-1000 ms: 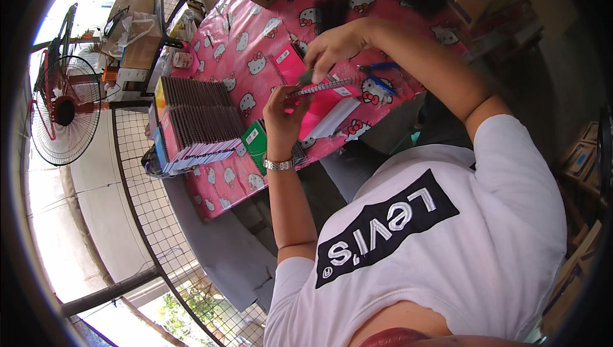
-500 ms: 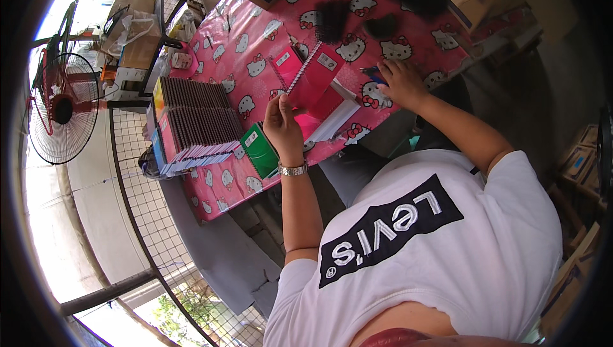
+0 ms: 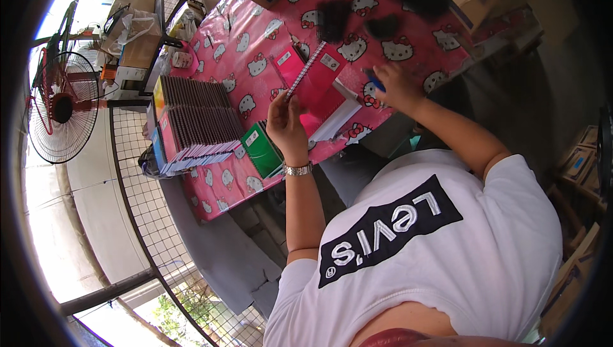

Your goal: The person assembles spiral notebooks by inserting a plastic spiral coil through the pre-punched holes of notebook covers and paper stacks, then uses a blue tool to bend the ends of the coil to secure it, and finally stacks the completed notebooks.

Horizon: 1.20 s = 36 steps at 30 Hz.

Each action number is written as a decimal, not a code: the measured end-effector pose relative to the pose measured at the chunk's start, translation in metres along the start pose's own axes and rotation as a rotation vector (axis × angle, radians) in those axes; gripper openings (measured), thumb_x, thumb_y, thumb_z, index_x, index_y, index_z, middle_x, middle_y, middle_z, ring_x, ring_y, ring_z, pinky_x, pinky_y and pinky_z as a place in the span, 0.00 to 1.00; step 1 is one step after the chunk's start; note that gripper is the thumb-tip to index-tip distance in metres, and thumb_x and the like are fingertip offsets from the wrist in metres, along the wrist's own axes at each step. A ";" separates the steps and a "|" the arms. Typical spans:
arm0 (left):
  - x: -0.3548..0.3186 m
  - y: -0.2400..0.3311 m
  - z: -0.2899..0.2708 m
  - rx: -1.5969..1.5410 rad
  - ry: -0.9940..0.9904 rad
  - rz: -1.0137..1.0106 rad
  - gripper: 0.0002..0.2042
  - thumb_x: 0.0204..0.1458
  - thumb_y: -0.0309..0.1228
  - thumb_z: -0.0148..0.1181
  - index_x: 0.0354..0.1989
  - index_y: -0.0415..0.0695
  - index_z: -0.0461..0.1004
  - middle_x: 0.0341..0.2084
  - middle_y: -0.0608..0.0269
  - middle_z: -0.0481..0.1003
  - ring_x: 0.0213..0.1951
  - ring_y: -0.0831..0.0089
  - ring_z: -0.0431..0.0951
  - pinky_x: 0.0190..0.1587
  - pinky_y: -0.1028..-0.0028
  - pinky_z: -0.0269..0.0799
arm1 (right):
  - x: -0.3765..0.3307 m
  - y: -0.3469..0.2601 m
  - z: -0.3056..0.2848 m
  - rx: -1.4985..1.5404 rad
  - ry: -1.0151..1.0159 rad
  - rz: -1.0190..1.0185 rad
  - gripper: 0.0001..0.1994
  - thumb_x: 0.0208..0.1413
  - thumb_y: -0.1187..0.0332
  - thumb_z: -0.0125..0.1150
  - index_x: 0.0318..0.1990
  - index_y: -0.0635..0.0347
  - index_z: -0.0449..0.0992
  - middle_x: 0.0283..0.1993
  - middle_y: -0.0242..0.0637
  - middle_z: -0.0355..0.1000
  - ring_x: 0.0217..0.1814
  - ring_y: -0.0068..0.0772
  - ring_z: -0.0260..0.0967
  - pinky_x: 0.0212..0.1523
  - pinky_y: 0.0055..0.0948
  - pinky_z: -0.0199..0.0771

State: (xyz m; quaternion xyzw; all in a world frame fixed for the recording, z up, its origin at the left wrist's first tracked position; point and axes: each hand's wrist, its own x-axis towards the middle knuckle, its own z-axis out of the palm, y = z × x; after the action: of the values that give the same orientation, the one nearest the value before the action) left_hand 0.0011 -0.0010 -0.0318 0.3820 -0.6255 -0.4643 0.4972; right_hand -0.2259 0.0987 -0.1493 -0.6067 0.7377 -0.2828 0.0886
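Pink cat-print tablecloth [image 3: 255,46], left hand [image 3: 287,126] gripping pink spiral notebook [image 3: 310,72], right hand [image 3: 396,88] closed on blue pen [image 3: 375,80]

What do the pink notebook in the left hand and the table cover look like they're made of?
Pink notebook: likely glossy card covers on a metal wire spiral, seen as a pale coiled spine. The left hand holds its lower end. Table cover: probably wipeable vinyl or oilcloth, judging by its smooth printed cartoon-cat pattern and slight sheen.

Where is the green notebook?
In the head view, the green notebook lies on the pink tablecloth near its edge, between the notebook stack and the left hand.
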 end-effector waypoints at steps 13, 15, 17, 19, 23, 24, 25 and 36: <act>0.004 0.014 0.019 0.068 0.091 0.120 0.10 0.56 0.16 0.55 0.46 0.32 0.76 0.32 0.61 0.80 0.32 0.78 0.79 0.34 0.79 0.76 | 0.031 -0.111 -0.081 0.359 0.266 -0.511 0.31 0.41 0.64 0.70 0.57 0.59 0.73 0.54 0.40 0.69 0.55 0.43 0.67 0.59 0.42 0.66; 0.009 0.014 0.018 0.129 0.120 0.118 0.11 0.55 0.16 0.56 0.45 0.33 0.77 0.30 0.62 0.80 0.31 0.78 0.79 0.34 0.79 0.76 | 0.035 -0.111 -0.086 0.398 0.299 -0.534 0.32 0.41 0.67 0.70 0.58 0.60 0.72 0.54 0.39 0.70 0.52 0.43 0.68 0.57 0.43 0.67; 0.016 0.015 0.017 0.185 0.139 0.116 0.10 0.54 0.16 0.57 0.44 0.32 0.78 0.28 0.63 0.80 0.30 0.79 0.79 0.34 0.79 0.76 | 0.040 -0.112 -0.082 0.339 0.282 -0.545 0.30 0.44 0.67 0.68 0.59 0.60 0.71 0.53 0.41 0.71 0.51 0.40 0.69 0.56 0.40 0.68; 0.022 0.015 0.016 0.232 0.149 0.152 0.10 0.53 0.16 0.58 0.43 0.33 0.78 0.27 0.62 0.80 0.29 0.80 0.78 0.33 0.79 0.75 | 0.044 -0.113 -0.080 0.497 0.123 -0.444 0.28 0.48 0.67 0.66 0.59 0.61 0.71 0.51 0.42 0.72 0.50 0.36 0.70 0.55 0.36 0.69; 0.037 0.023 0.008 0.530 0.140 0.367 0.10 0.52 0.17 0.60 0.43 0.37 0.80 0.26 0.58 0.80 0.27 0.77 0.79 0.31 0.79 0.75 | 0.063 -0.116 -0.086 1.444 -0.503 0.056 0.24 0.53 0.67 0.63 0.58 0.63 0.72 0.46 0.42 0.74 0.51 0.31 0.72 0.51 0.27 0.71; 0.044 0.028 0.005 0.658 0.128 0.436 0.11 0.52 0.18 0.61 0.43 0.38 0.80 0.27 0.57 0.80 0.27 0.76 0.80 0.31 0.78 0.74 | 0.069 -0.112 -0.087 1.724 -0.665 0.217 0.23 0.54 0.66 0.62 0.57 0.64 0.72 0.45 0.42 0.74 0.51 0.30 0.72 0.50 0.25 0.71; 0.055 0.031 0.005 0.685 0.073 0.450 0.10 0.52 0.19 0.60 0.43 0.40 0.80 0.28 0.57 0.80 0.28 0.73 0.80 0.32 0.76 0.74 | 0.072 -0.107 -0.084 1.543 -0.445 0.093 0.24 0.52 0.66 0.63 0.57 0.63 0.73 0.43 0.42 0.74 0.48 0.33 0.73 0.50 0.27 0.72; 0.234 -0.123 -0.027 1.140 -0.501 -0.191 0.17 0.54 0.44 0.47 0.44 0.54 0.79 0.40 0.51 0.80 0.46 0.51 0.78 0.53 0.60 0.69 | 0.034 0.001 0.001 0.098 -0.206 -0.202 0.26 0.41 0.59 0.67 0.50 0.58 0.76 0.46 0.42 0.71 0.55 0.47 0.66 0.58 0.41 0.67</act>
State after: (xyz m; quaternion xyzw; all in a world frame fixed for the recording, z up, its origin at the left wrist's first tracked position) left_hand -0.0206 -0.2607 -0.0856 0.5208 -0.8353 -0.1759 0.0101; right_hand -0.2346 0.0658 -0.1436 -0.6987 0.6451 -0.2621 0.1644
